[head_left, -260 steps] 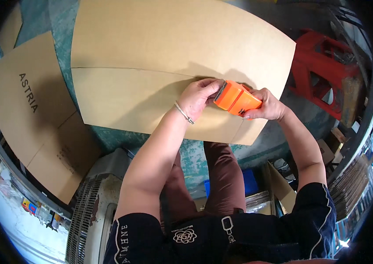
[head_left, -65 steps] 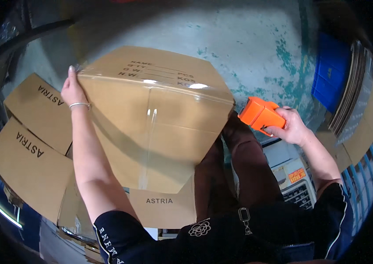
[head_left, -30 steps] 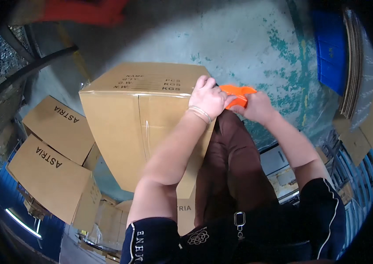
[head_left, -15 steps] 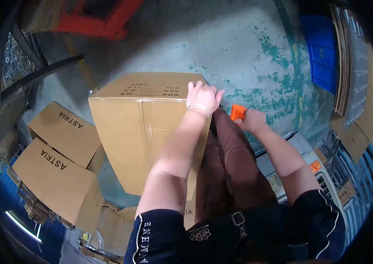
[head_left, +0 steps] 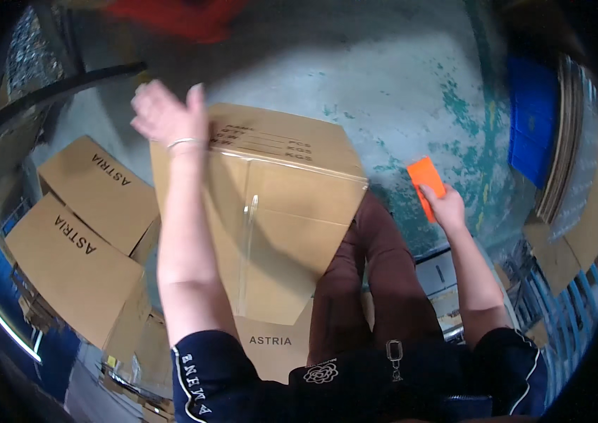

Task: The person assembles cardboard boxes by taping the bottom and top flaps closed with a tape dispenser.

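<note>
A large brown cardboard carton (head_left: 292, 218) stands in front of my legs, with clear tape along the seam of its near side and printed lines on its top. My left hand (head_left: 170, 116) hovers at the carton's far left corner, fingers stretched out and thumb apart, slightly blurred. Whether it touches the cardboard I cannot tell. To the right of the carton, my right hand (head_left: 448, 209) is closed around a bright orange flat rectangular object (head_left: 424, 180), whose exact kind does not show. That object is held apart from the carton, above the floor.
Two brown cartons (head_left: 73, 247) sit to the left, and another carton (head_left: 270, 342) lies partly under the large one. A blurred red object (head_left: 186, 17) is at the far edge. Blue panels (head_left: 531, 120) and stacked cardboard sheets (head_left: 566, 134) stand at right.
My left hand has moved from the carton's right corner to its far left corner, opening out. My right hand has shifted right with the orange object. The carton appears turned and shifted right.
</note>
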`<state>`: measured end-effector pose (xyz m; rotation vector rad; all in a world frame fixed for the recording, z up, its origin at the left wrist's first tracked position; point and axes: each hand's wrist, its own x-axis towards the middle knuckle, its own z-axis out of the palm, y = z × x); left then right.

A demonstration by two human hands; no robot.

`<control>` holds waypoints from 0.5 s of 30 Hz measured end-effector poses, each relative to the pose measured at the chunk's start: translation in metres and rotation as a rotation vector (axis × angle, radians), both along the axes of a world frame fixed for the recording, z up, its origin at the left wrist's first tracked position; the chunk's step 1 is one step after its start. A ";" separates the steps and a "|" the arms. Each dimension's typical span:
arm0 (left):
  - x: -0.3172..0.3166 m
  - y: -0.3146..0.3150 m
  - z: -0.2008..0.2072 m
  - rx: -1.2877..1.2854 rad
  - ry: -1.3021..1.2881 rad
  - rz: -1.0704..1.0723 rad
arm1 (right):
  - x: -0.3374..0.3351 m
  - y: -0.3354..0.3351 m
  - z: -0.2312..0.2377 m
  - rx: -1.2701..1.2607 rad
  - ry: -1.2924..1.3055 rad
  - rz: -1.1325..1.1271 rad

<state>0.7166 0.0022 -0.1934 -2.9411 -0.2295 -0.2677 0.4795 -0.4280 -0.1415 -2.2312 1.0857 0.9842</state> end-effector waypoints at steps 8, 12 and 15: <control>0.001 0.072 0.031 -0.021 0.861 0.002 | -0.001 -0.002 -0.012 -0.025 0.029 -0.006; -0.037 0.007 0.050 -0.153 1.007 -0.228 | 0.021 0.009 0.012 -0.026 -0.057 0.053; -0.106 -0.057 0.066 -0.673 0.979 -0.700 | 0.031 0.023 0.032 -0.027 -0.046 0.100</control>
